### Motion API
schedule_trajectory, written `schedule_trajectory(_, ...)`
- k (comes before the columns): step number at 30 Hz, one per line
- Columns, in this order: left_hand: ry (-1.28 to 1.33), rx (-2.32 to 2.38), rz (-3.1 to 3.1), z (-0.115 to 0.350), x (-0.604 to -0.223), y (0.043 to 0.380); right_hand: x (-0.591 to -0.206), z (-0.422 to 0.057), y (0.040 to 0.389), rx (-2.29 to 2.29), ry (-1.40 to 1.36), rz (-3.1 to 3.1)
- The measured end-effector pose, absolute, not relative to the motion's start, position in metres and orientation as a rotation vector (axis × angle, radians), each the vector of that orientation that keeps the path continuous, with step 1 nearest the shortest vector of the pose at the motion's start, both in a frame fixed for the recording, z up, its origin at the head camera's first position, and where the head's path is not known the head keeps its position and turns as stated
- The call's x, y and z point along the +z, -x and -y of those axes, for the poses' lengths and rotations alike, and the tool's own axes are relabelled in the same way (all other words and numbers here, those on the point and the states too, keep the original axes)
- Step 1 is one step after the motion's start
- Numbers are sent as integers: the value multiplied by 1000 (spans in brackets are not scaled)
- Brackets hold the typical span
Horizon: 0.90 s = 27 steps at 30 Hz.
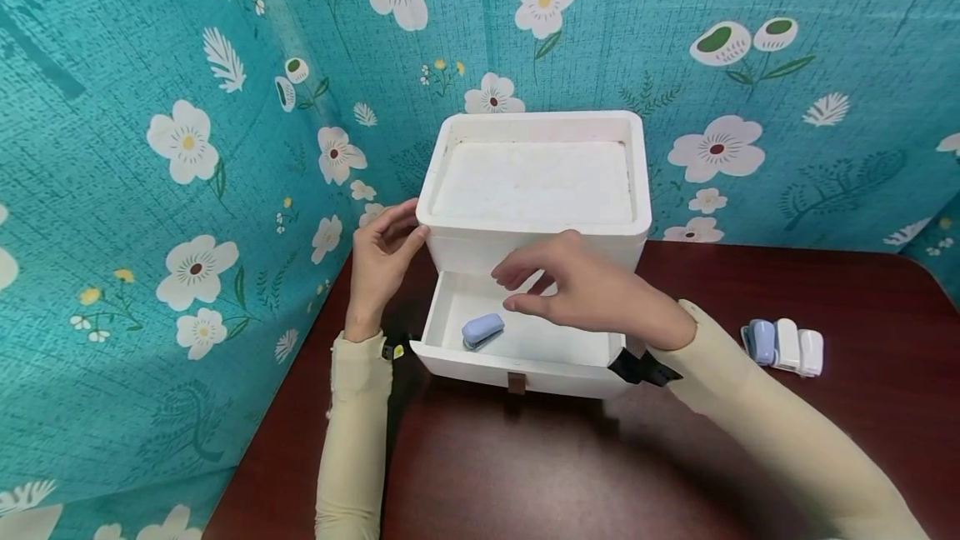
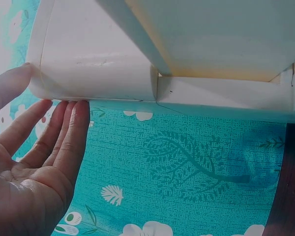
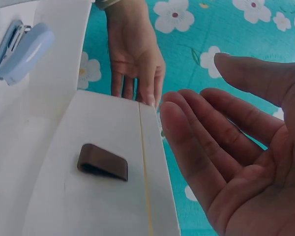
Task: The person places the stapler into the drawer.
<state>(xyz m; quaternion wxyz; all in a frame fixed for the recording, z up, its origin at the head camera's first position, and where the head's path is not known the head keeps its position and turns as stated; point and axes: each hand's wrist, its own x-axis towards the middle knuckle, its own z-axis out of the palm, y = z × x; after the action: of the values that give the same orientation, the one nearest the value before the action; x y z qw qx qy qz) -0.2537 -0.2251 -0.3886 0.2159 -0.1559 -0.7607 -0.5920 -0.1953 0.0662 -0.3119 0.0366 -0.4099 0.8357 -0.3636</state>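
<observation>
A white two-drawer box [image 1: 534, 233] stands on the table, its lower drawer [image 1: 517, 367] pulled out. Inside that drawer, toward the left, lies a light blue stapler [image 1: 483, 329], seen also in the right wrist view with its metal part showing. My left hand [image 1: 381, 263] touches the box's upper left front corner, fingers along the side and thumb [image 2: 12, 83] at the rim. Over the drawer hovers my right hand [image 1: 573, 283], fingers loosely bent, holding nothing. A brown pull tab [image 3: 102, 161] sits on the closed upper drawer front; in the head view my right hand hides it.
Three more staplers, one blue [image 1: 762, 343] and two white [image 1: 787, 345], stand side by side on the dark red table [image 1: 862, 423] at the right. A shallow tray top [image 1: 532, 182] caps the box. Flowered teal cloth [image 1: 450, 48] hangs close behind and at the left.
</observation>
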Motion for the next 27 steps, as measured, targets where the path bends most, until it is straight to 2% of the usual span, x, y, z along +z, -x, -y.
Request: schedule_trajectory(27,429,-1640,2106,225,-389,255,-328,-135,178,-1161,1028,-2887)
